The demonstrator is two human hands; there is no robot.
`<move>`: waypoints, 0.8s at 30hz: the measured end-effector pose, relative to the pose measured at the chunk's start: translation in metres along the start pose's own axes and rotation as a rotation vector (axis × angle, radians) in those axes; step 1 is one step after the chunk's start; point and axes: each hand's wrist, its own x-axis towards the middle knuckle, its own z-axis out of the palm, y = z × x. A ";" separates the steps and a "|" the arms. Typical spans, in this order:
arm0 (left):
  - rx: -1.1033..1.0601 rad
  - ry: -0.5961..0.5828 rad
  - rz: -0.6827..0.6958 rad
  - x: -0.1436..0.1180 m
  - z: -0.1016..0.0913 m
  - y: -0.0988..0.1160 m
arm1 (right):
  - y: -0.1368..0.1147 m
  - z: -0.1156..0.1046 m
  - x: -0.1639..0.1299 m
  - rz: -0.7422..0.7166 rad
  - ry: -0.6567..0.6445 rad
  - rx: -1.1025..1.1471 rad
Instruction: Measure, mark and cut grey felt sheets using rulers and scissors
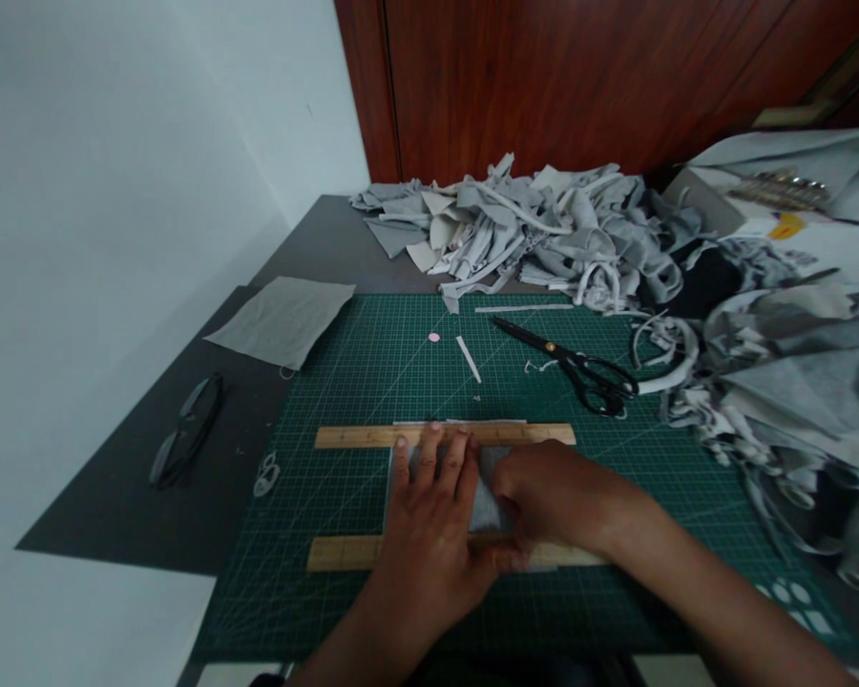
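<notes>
A piece of grey fabric (488, 510) lies on the green cutting mat (372, 363), with one wooden ruler (358, 437) across its far edge and a second wooden ruler (344, 553) across its near edge. My left hand (433, 520) rests flat on the fabric, fingers spread, fingertips on the far ruler and thumb over the near one. Beside it, my right hand (555, 487) is closed, fingers curled down against the fabric. Whatever those fingers may hold is hidden. Thin fabric edges show beyond both rulers.
Black scissors (565, 358) lie on the mat's far right. Glasses (188, 429) and a grey fabric piece (282, 318) are on the left. Fabric scraps (530, 229) pile up at the back, with more cloth (816, 372) on the right. A white wall (115, 191) bounds the left side.
</notes>
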 end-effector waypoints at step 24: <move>0.028 0.001 -0.002 0.000 0.000 0.001 | 0.001 -0.001 0.000 0.000 0.019 0.039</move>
